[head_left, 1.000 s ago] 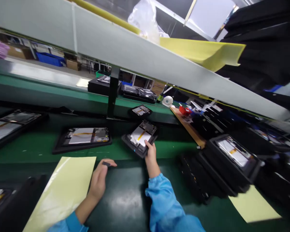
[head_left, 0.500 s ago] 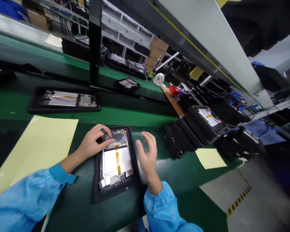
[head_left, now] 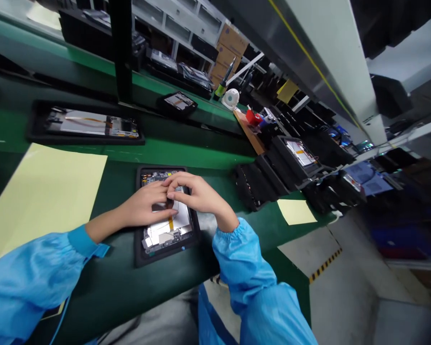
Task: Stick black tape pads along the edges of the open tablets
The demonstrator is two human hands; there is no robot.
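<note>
An opened tablet (head_left: 167, 235) lies in a black foam frame (head_left: 195, 230) on the green bench, its pale battery and orange flex strip showing. My left hand (head_left: 147, 203) rests over the middle and upper part of the tablet, its thumb stretched out over the battery. From the right, my right hand (head_left: 194, 191) reaches over the upper part, its fingers bent and meeting the fingers of my left hand. Whatever may lie between the fingertips is hidden. The dark piece seen earlier at my left fingers cannot be made out clearly.
Another opened device (head_left: 89, 124) in a black frame lies behind at the left. A yellow sheet (head_left: 50, 187) lies left of my work. Stacked black frames (head_left: 273, 177) and a smaller yellow sheet (head_left: 296, 212) are at the right. A metal shelf (head_left: 330, 48) hangs overhead.
My right hand has moved left onto the tablet and now meets my left hand. My left hand has shifted lower over the tablet, and the camera view has tilted.
</note>
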